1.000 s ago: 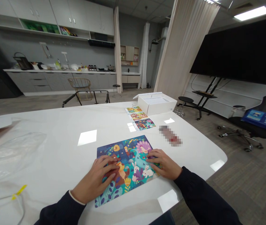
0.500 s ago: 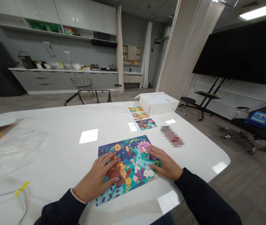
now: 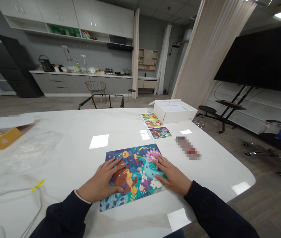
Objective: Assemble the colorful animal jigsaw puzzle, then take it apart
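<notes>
A colourful illustrated board [image 3: 135, 181], with a brown bear, white rabbits and a pink peacock on dark blue and teal, lies on the white table before me. My left hand [image 3: 103, 180] rests on its left part, fingers spread over the bear. On its right edge lies my right hand [image 3: 171, 173], fingers stretched out across the peacock and towards the rabbits. Both hands are open, and parts of the board are hidden under them. Beyond it is a sheet with three small pictures [image 3: 156, 125]; the lowest resembles the board's picture.
An open white box [image 3: 176, 114] stands at the far side of the table [image 3: 120, 127]. To the right of the sheet is a pixelated object [image 3: 188, 147]. Clear plastic wrap [image 3: 31, 155], a yellow box [image 3: 4, 138] and a grey cable with a yellow tie [image 3: 38, 185] lie on the left.
My view has swung a little left, so more of the yellow box shows. Both hands stay spread on the board, which keeps nearly the same place.
</notes>
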{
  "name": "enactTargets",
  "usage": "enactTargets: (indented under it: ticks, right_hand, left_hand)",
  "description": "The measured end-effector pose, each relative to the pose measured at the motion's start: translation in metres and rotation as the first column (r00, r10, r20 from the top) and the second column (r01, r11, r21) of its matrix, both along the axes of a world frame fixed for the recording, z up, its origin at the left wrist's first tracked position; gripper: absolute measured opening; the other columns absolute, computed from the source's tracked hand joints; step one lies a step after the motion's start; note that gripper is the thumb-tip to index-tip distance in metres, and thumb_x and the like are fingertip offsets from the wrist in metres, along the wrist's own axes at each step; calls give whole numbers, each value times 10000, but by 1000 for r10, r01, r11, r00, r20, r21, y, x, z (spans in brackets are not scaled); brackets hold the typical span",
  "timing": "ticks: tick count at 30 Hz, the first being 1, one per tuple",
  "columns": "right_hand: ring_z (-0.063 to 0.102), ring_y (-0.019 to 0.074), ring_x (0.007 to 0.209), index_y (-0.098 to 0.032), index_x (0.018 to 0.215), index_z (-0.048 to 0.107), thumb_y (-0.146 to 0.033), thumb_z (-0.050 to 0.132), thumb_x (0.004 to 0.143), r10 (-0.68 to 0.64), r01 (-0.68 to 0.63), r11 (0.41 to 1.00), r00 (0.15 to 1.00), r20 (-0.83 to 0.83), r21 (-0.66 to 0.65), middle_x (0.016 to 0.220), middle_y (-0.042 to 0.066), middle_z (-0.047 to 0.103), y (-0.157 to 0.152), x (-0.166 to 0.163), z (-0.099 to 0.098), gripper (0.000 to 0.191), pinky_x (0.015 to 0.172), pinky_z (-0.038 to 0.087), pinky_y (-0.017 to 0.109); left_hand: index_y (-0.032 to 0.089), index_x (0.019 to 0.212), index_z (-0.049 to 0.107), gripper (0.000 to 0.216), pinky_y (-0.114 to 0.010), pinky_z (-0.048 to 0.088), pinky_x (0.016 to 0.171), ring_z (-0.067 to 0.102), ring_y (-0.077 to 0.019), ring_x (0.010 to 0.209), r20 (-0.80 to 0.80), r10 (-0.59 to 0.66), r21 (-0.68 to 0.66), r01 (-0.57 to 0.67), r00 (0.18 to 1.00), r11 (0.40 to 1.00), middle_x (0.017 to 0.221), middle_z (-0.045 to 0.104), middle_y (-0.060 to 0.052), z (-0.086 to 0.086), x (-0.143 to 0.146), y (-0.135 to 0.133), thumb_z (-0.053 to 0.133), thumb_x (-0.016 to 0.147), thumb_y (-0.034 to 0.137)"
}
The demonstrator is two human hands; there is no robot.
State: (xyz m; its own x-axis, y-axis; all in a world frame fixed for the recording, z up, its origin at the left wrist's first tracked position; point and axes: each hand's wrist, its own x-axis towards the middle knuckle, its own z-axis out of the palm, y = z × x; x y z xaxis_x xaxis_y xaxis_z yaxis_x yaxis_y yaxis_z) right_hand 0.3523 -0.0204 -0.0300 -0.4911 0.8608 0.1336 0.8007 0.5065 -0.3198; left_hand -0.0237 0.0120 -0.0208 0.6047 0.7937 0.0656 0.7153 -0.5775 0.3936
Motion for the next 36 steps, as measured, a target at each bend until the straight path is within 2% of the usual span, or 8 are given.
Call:
enactTargets:
  ticks: [6,10,14,17,19,22,28,36]
  right_hand:
    - [292,339,1542,-240,1601,355,-435,582,1010,36,-35,998,999,-24,52,1643,149,368,2,-6,-3,662,1227,327,596]
    - [408,349,1484,-236,1536,471,-432,688,941,48,-44,998,997,-67,52,1590,159,454,9,0,3,662,1198,397,551]
    - [583,313,1329,-234,1442,568,-474,694,919,22,-24,1000,981,-192,-9,1449,140,608,48,11,23,589,1106,499,491]
    - [683,265,1106,-202,1282,663,-448,619,957,-63,62,998,951,-302,-12,1268,124,707,91,13,31,409,926,579,418]
    - [700,228,911,-184,1170,704,-424,576,973,-125,137,991,930,-346,10,1113,107,748,113,11,27,336,843,576,388]
    - [664,204,793,-180,1091,723,-381,573,963,-121,153,986,933,-340,70,991,83,746,129,11,10,282,834,550,387]
    - [623,205,746,-188,1119,712,-384,600,949,-71,112,986,951,-300,121,942,71,691,127,16,-8,282,777,543,384]
    - [636,209,728,-209,1168,705,-449,614,942,-65,109,986,947,-315,124,1048,94,685,129,17,-12,342,787,571,410]
  left_hand:
    - [357,1483,517,904,-606,389,1153,401,-413,1467,74,-15,61,11,997,998,1577,475,-123,-8,-6,2,834,692,658]
    - [368,1453,545,896,-597,388,1147,417,-409,1449,85,-8,69,2,996,998,1553,499,-109,-4,-4,1,868,660,632]
    - [329,1297,667,493,-530,442,1093,525,-336,1323,150,82,110,-99,985,989,1399,612,-83,4,-5,9,712,872,574]
    - [256,1196,689,310,-480,484,1022,593,-283,1154,227,188,151,-225,956,963,1214,675,-84,3,-14,21,579,985,455]
    - [222,1183,673,279,-470,492,999,597,-274,1096,261,238,172,-288,936,942,1154,675,-88,-2,-22,29,560,991,390]
    - [197,1188,646,266,-476,486,1003,584,-276,1095,288,286,187,-346,914,919,1161,657,-95,-10,-29,38,557,978,334]
    - [184,1179,660,265,-493,493,998,575,-285,1085,285,340,214,-406,896,889,1124,648,-100,-15,-21,58,544,976,308]
    - [194,1237,673,303,-508,494,1029,571,-289,1119,221,289,185,-331,931,925,1145,609,-118,-8,-31,60,552,975,287]
